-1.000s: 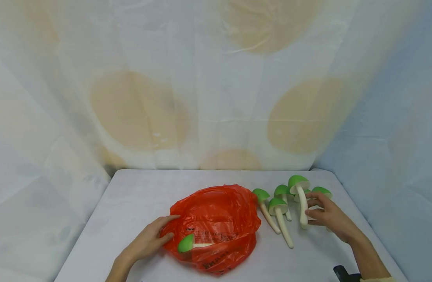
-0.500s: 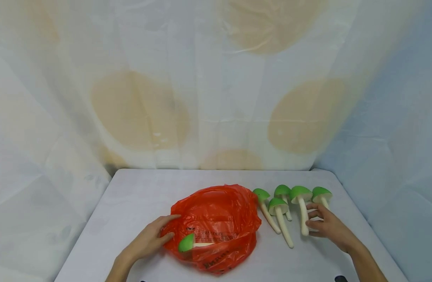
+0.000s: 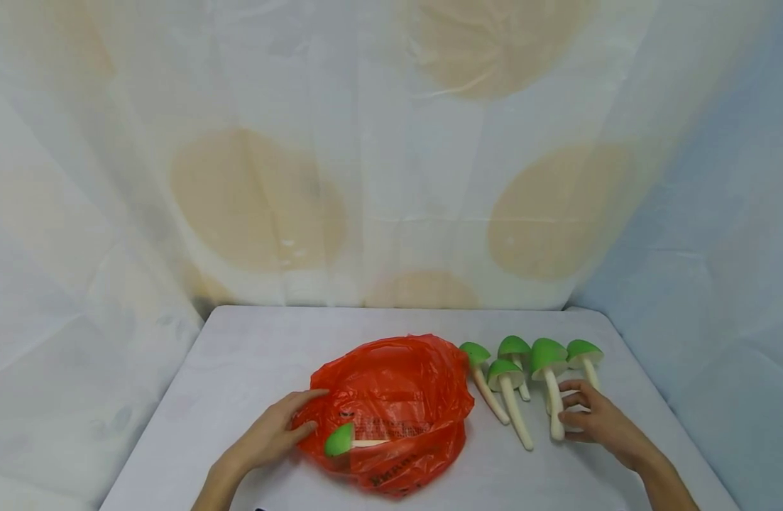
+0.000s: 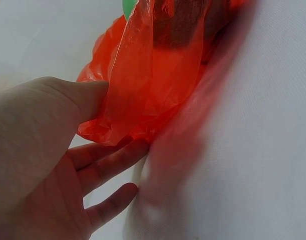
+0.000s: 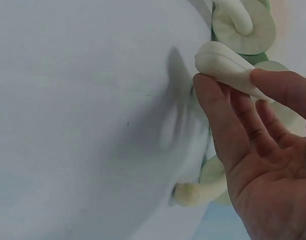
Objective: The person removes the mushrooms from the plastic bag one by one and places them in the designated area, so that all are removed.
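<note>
six green-capped toy mushrooms in all: one lies in the mouth of the red plastic bag, five are out on the desk, and there is just the one bag. of the five, four lie flat toward the desk's far right corner: a left one, one in front of it, one behind and the rightmost, all close together, stems pointing toward the near edge. the fifth mushroom is in the right hand, between the front one and the rightmost; the wrist view shows its pale stem pinched between thumb and fingertips, palm turned inward, other fingers loosely bent, stem end low by the desk top, cap tilted away. the bag sits crumpled near the middle of the near edge, mouth open and facing up and left. the left hand lies low on the desk at the bag's left rim, forearm coming in from the near edge; thumb on top and fingers underneath pinch a fold of the red film, so it is grasping the bag's edge. the two hands are well apart, bag between them
</note>
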A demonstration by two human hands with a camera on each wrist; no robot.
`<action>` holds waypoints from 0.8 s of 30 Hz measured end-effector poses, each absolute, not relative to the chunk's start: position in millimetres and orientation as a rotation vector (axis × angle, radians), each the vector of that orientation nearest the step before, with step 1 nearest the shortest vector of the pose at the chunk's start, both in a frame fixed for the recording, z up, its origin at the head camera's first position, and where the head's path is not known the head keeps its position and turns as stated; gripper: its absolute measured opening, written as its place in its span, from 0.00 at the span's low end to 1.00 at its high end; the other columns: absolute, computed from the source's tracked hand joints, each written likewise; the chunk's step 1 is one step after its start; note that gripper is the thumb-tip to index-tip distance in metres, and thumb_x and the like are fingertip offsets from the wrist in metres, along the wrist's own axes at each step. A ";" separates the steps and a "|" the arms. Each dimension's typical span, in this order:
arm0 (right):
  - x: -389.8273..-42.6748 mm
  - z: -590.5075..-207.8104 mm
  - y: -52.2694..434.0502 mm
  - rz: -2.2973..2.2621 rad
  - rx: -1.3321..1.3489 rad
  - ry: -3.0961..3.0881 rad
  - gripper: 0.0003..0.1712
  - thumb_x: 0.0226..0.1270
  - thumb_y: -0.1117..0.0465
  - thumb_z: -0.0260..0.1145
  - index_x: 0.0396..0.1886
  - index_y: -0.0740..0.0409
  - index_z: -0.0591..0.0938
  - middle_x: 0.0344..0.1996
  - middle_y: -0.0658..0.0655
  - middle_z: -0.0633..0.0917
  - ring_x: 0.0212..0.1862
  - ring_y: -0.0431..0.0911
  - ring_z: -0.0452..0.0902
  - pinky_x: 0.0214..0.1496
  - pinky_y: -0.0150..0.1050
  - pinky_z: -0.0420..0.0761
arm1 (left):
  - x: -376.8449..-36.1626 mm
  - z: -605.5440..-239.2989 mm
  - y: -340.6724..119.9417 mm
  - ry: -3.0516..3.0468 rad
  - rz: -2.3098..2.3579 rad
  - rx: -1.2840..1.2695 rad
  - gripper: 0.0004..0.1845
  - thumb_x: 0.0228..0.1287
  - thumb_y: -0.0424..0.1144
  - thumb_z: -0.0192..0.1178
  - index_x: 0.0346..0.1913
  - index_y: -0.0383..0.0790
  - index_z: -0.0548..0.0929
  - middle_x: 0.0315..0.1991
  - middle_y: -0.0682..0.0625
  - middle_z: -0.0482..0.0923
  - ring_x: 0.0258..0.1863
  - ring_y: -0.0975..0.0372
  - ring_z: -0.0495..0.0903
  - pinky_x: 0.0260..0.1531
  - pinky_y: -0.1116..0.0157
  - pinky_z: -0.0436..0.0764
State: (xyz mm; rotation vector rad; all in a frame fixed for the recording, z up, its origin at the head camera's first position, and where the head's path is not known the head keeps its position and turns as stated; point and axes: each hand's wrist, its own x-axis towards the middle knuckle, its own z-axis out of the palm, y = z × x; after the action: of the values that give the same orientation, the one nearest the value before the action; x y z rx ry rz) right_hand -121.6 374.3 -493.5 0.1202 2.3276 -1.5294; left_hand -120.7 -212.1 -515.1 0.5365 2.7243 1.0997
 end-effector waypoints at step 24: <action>-120.7 -501.2 365.3 -1.452 0.141 2.371 0.37 0.67 0.62 0.70 0.67 0.68 0.60 0.49 0.67 0.75 0.43 0.52 0.81 0.42 0.50 0.86 | -120.7 -516.9 -212.7 2.723 1.079 0.516 0.29 0.69 0.43 0.65 0.71 0.61 0.72 0.63 0.58 0.75 0.64 0.55 0.74 0.62 0.45 0.74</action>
State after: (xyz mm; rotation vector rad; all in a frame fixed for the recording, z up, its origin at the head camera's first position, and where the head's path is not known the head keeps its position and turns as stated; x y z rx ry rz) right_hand -120.7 365.3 -501.2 0.1413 2.3709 -1.4523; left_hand -120.7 -212.7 -516.9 0.5164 2.7230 1.0793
